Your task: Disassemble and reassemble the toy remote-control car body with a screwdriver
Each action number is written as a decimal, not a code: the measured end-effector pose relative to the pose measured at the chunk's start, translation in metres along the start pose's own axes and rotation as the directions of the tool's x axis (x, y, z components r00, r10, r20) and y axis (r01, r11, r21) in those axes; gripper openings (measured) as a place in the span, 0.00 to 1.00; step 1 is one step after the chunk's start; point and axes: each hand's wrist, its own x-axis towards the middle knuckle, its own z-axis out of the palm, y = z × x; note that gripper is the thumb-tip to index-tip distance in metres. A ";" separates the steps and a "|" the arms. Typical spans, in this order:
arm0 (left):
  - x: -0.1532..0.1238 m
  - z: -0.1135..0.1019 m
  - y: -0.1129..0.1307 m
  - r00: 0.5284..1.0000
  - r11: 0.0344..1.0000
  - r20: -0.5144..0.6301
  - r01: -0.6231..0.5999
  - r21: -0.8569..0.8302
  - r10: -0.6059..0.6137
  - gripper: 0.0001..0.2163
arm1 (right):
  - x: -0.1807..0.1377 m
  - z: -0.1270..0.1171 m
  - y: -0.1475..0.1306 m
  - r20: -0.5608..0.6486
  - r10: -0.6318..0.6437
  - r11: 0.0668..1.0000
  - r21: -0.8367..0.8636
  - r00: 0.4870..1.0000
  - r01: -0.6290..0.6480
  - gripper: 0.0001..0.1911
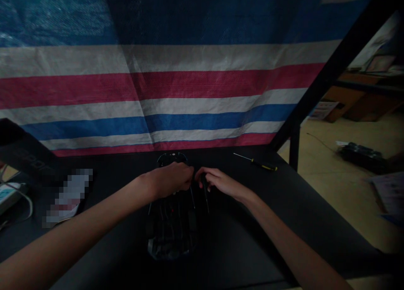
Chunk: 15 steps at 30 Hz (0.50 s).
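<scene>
The left hand (175, 176) is above the far part of a dark model car (172, 235), which lies on the black table (246, 235), a little left of the middle, with its long side running from near to far. The fingers of this hand are curled together, but I cannot tell whether they hold something, because the back of the hand covers this place. The right hand (216, 181) is just to the right of the car; its fingers are bent and closed around a dark tool (205, 185), whose thin end points down toward the table on the near side. The body of the car is too dark to see well; only some wires and a small red spot can be noticed. Farther to the right, near the far edge of the table, lies a screwdriver (264, 166) with a black and yellow handle. On the left side there is a flat item (71, 193), blurred out, and farther left a white power strip (9, 196) with a cable (30, 206). Behind the table hangs a striped sheet (189, 83) in blue, white and red.
</scene>
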 end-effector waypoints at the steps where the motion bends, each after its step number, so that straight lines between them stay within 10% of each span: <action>1: -0.001 0.001 0.000 1.000 0.999 -0.018 -0.022 0.036 0.023 0.07 | 0.000 0.000 0.001 0.001 -0.003 1.000 -0.003 1.000 0.003 0.15; 15: -0.005 -0.004 0.022 0.999 0.940 -0.011 -0.024 0.340 0.030 0.10 | 0.001 -0.002 0.000 -0.018 -0.002 0.999 -0.049 1.000 0.001 0.15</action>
